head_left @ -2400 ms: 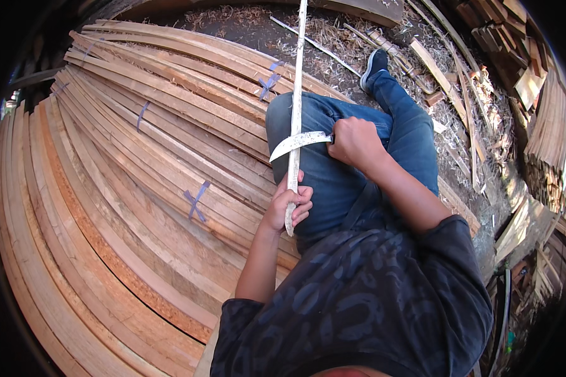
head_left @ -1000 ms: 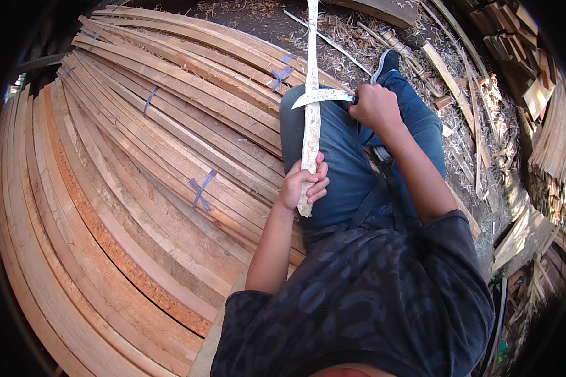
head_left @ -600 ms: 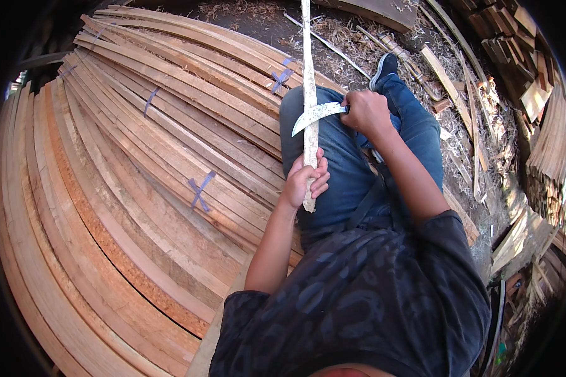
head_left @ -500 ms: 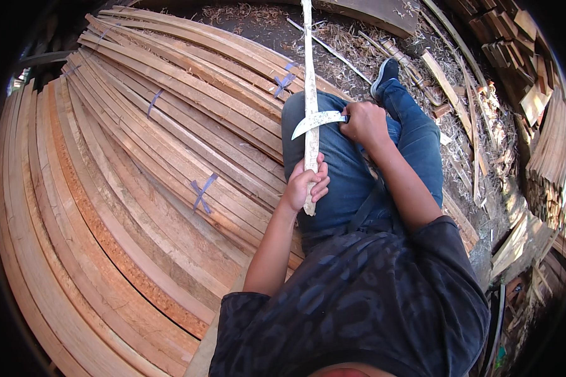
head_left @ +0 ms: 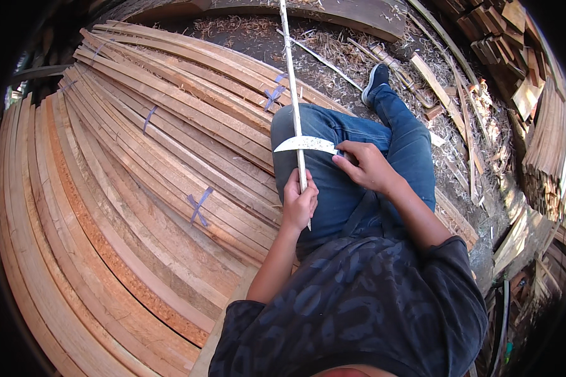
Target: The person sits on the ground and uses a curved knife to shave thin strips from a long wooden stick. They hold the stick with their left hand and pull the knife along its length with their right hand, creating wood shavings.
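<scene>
A long, thin pale wooden strip (head_left: 290, 75) runs from the top edge down past my right-side view of the thigh, narrow side up. My left hand (head_left: 299, 198) is closed around it near its lower end, above my lap. A curved, sickle-like knife (head_left: 307, 144) with a whitish, dark-speckled blade lies across the strip just beyond that hand, its tip pointing left. My right hand (head_left: 366, 166) grips the knife at the right, with the handle mostly hidden in the fingers. Under the strip is my bent leg in blue jeans (head_left: 333, 182).
Tied bundles of sawn wooden slats (head_left: 170, 151) fill the left side, with a purple tie (head_left: 199, 206) on one. Wood shavings (head_left: 333, 53) and loose sticks litter the ground ahead. Stacked wood pieces (head_left: 550, 144) stand at the right.
The strip has turned so a narrower side shows, and its far end has swung left. The knife has shifted slightly left and lower, its blade now nearly level. My right hand's fingers have loosened somewhat.
</scene>
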A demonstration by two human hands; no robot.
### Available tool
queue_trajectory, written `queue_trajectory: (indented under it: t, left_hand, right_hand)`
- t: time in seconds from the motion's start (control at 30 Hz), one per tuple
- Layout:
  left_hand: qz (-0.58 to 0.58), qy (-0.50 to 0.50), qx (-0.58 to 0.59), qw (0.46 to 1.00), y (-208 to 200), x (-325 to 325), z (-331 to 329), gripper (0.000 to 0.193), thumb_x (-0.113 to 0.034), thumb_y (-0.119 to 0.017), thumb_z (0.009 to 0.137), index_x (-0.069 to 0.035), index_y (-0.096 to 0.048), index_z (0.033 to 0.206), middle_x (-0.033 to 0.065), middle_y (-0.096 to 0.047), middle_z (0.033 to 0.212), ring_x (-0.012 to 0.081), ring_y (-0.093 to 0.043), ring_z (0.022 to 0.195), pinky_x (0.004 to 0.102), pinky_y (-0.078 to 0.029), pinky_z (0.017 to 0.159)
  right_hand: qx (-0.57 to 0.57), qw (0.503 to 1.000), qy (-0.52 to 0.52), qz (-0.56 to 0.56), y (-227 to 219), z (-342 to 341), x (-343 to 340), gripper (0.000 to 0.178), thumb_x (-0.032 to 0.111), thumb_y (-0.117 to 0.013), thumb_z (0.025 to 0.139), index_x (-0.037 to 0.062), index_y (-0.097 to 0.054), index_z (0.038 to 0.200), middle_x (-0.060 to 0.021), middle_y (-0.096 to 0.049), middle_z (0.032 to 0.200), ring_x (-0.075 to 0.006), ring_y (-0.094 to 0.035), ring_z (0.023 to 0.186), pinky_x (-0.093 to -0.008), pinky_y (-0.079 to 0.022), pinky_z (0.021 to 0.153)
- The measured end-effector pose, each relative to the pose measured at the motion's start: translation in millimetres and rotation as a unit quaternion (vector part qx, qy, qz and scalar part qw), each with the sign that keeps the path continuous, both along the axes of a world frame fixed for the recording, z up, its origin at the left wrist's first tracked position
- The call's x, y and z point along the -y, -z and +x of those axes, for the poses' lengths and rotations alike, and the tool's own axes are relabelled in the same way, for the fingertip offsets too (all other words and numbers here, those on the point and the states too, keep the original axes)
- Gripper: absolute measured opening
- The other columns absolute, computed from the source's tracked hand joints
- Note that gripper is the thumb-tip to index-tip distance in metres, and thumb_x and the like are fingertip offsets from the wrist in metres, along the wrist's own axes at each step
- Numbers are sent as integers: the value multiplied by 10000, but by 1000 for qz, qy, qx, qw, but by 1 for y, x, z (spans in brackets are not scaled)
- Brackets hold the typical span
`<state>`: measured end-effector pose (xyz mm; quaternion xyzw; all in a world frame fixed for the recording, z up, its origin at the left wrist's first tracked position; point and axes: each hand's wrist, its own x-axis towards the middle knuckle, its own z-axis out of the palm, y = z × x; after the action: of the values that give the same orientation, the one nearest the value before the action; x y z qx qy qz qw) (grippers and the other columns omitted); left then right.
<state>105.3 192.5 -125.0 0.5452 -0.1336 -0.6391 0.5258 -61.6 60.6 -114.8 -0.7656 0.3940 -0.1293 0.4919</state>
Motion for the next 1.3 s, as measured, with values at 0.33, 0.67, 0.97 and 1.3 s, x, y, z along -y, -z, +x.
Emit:
queue_trajectory:
  t: [0.33,0.67,0.97,1.3]
  left_hand:
    - [56,81,456,885,-14,-19,12,383,-358,-563,956,4,-504,1068,273,-632,873,451,-625,841,483,-475,728]
    - [71,97,518,847,-11,-3,4,349,-335,-544,965,-4,-474,1053,266,-627,817,466,-625,808,487,-473,693]
    - [45,114,577,808,-2,-8,4,371,-320,-573,945,8,-435,1046,310,-610,745,513,-606,740,554,-461,622]
    - [37,118,579,806,1,-5,5,368,-321,-584,939,6,-437,1024,306,-610,744,504,-611,724,548,-465,612]
  right_hand:
    - [1,997,19,-70,13,0,-10,277,302,-613,928,26,-633,921,-161,-655,778,-369,-642,691,-445,-509,621]
    - [-141,971,96,-169,13,8,28,415,443,-640,885,50,-637,751,-125,-630,644,-333,-636,590,-436,-492,524]
    - [-133,960,23,-245,23,8,18,455,486,-593,907,70,-585,722,-126,-597,576,-322,-620,526,-431,-481,471]
    - [-188,932,81,-299,50,5,37,519,562,-592,882,75,-592,704,-114,-611,596,-314,-642,555,-411,-490,480]
